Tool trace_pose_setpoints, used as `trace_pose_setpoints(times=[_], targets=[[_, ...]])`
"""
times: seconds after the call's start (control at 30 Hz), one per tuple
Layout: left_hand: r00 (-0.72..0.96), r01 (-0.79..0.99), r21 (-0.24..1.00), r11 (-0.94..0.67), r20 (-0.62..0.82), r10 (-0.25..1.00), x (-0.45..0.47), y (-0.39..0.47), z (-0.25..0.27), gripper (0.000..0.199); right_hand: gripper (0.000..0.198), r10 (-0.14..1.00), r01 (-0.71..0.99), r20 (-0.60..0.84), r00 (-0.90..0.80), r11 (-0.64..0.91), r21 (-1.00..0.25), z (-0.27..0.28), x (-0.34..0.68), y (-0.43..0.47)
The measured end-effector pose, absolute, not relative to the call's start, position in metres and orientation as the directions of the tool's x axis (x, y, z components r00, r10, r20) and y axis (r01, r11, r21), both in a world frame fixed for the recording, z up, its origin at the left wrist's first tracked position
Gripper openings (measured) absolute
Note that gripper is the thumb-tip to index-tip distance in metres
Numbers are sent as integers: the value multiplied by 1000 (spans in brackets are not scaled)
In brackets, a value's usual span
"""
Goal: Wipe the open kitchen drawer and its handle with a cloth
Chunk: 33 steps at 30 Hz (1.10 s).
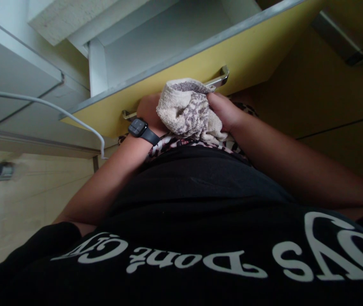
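A bunched, cream terry towel (184, 108) with grey-purple patterning is between my two hands, close to my waist. My right hand (225, 111) grips its right side, with the thumb along the cloth. On the other side, my left hand (149, 106) is closed against the towel, and the cloth covers most of its fingers. A black smartwatch (138, 127) is on my left wrist. Just beyond the hands is a pulled-out drawer with a yellow front (248, 55). Its metal handle (222, 77) is partly covered by the towel.
The drawer's pale interior (168, 46) shows beyond its front edge. A white slab edge (60, 21) overhangs at the upper left. A white cable (72, 117) curves down on the left, near my left forearm. Another metal handle (341, 38) is at the upper right.
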<state>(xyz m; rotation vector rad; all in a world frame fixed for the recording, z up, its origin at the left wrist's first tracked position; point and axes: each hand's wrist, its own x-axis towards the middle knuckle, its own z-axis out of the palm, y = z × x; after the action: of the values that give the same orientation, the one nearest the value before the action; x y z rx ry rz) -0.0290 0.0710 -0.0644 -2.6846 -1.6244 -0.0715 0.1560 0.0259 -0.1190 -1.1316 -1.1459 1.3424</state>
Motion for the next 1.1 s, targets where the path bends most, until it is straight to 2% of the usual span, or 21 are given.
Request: trace_pose_setpoints(times=[0.13,0.5,0.87,1.1], targets=[[429,903,10,-429,35,903,-26,63,-55,48,57,993,-216,-64,-104,-85,-973,-121,156,27],[363,932,-9,-363,67,929,-23,63,-54,43,52,991,-199,-95,-90,-111,-974,-115,153,24],[361,932,-11,-362,109,926,-24,65,-59,40,48,992,-203,-93,-83,-108,-973,-109,151,21],[406,913,6,-408,70,911,-27,65,-57,48,45,987,-221,-101,-122,-126,-967,-107,151,21]])
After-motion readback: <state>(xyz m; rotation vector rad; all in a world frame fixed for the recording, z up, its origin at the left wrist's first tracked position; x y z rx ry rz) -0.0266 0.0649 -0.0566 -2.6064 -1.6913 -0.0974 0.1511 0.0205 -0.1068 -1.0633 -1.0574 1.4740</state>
